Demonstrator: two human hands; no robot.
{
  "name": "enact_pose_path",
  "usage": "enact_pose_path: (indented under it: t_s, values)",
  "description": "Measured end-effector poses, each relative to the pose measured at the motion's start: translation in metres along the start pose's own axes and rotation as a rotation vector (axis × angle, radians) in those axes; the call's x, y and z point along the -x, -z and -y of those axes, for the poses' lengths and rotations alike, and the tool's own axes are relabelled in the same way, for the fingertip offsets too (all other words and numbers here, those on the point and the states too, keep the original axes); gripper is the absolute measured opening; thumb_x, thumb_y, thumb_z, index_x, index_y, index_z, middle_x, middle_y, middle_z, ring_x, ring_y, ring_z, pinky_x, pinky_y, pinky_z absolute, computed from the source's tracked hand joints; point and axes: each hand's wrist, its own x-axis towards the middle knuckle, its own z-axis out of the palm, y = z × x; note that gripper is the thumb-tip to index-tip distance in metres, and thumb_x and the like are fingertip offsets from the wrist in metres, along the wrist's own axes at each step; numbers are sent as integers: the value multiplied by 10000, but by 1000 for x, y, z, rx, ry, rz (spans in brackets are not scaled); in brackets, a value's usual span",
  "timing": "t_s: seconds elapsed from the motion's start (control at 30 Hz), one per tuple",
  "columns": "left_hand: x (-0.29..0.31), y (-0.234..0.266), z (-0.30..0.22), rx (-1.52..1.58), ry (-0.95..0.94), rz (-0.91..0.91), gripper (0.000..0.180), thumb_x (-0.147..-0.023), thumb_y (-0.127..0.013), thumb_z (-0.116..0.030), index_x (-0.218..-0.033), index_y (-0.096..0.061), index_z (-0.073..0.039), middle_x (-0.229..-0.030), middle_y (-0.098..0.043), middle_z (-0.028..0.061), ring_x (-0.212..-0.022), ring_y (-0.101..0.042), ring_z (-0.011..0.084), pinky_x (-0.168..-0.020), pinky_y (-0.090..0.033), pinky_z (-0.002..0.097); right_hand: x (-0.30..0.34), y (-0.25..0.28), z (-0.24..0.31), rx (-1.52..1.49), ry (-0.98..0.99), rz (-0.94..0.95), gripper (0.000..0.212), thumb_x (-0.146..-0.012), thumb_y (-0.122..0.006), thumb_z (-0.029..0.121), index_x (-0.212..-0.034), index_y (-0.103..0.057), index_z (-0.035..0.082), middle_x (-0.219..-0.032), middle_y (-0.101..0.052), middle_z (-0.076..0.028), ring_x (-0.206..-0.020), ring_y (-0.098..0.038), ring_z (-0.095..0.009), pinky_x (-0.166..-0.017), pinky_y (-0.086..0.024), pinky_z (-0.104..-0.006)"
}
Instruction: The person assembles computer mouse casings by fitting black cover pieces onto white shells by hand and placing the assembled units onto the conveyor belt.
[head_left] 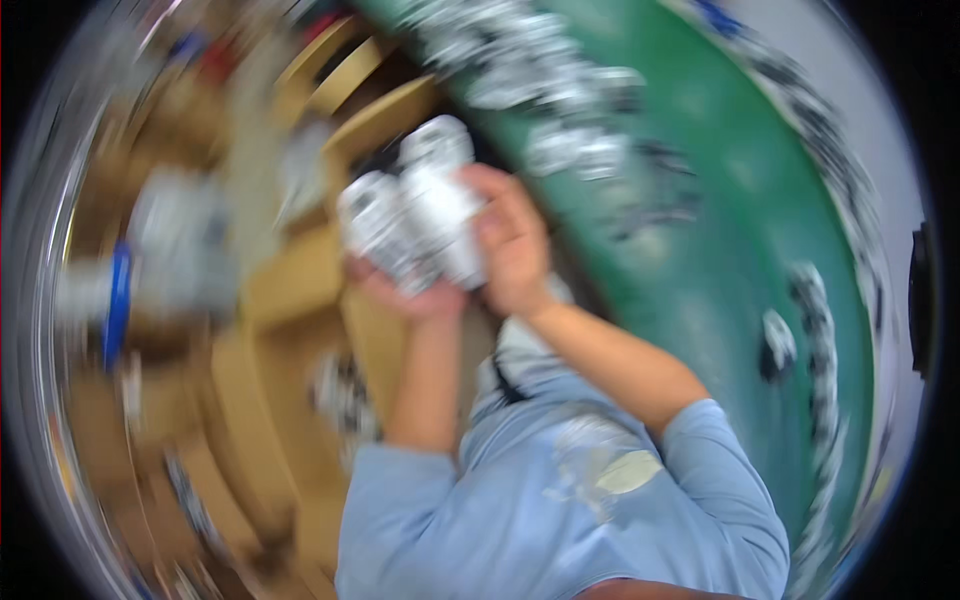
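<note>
Quantities in view are two hands (514, 245), at least two silvery packages (385, 230) held between them, one green bench (690, 290), one dark-and-silver item (777, 345) lying apart on it, one blue strip (117, 305), plus several silvery bundles (515, 62) and several brown cartons (290, 280), with blur preventing exact counts.

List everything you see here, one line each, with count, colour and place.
Wrapped packets: at least two, silver-white, between the hands
Green worktop: one, right
Packet pile: uncountable, silvery, worktop's upper part
Dark cluster: count unclear, dark grey, below the pile
Small item: one, white and black, worktop's right
Long row: one, silver-grey, near worktop's right edge
Cardboard boxes: several, brown, left
Box contents: uncountable, silver and dark, in a box
Bluish strip: one, blue, far left
Pale bundle: one, whitish-grey, left
Shirt: one, light blue, bottom
Left hand: one, bare, under the packets
Right hand: one, bare, packets' right side
</note>
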Motion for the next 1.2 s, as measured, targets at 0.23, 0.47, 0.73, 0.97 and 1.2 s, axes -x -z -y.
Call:
enact_pose_path:
  t_s: [0.23, 0.47, 0.73, 0.97, 1.2]
  values:
    - [42, 170, -122, 69, -91, -291, 605, -970, -468, -564, -1361, -565, -113, -1342, -610, 78, -1214, -597, 270, -1031, -489, 447, 127, -128, -59, -266, -572, 352, 353, -1068, -490, 172, -1373, -537, -1, -1266, -623, -92, -1142, -567, -124, -991, -455, -275]
    - [41, 319, -223, -389, -168, -413, 776, -948, -429, -641, -1467, -463, -65, -1446, -524, 178, -1273, -551, 378, -1065, -467, 501, 244, -277, -153, 73, -990, 758, 543, -1082, -323, 438, -1362, -536, 25, -1435, -508, -250, -1356, -473, -389, -1155, -348, -488]
    - [-15, 348, -145, -896, 316, 59, 636, -1003, -445, -489, -1437, -485, -26, -1429, -537, 189, -1286, -542, 360, -1070, -462, 467, 155, -203, -132, -156, -967, 937, 550, -1042, -484, 475, -1252, -633, -12, -1136, -694, -135, -1045, -666, -277, -901, -535, -401]
    - [-75, 310, -155, -1569, -26, 310, 497, -1058, -462, -337, -1407, -507, 14, -1413, -551, 201, -1299, -532, 342, -1075, -457, 433, 54, 62, 54, 338, -313, 222, 339, -1024, -592, 300, -1249, -660, 56, -1153, -718, -114, -1059, -679, -217, -907, -546, -354]
    - [18, -38, 131, -1073, -289, 1495, 465, -914, -736, -255, -1264, -613, 26, -1406, -502, 267, -1358, -431, 407, -1123, -338, 491, 180, 316, 194, 901, 5, -1184, 370, -1001, -647, 281, -1276, -627, 36, -1176, -691, -52, -1097, -621, -159, -989, -480, -317]
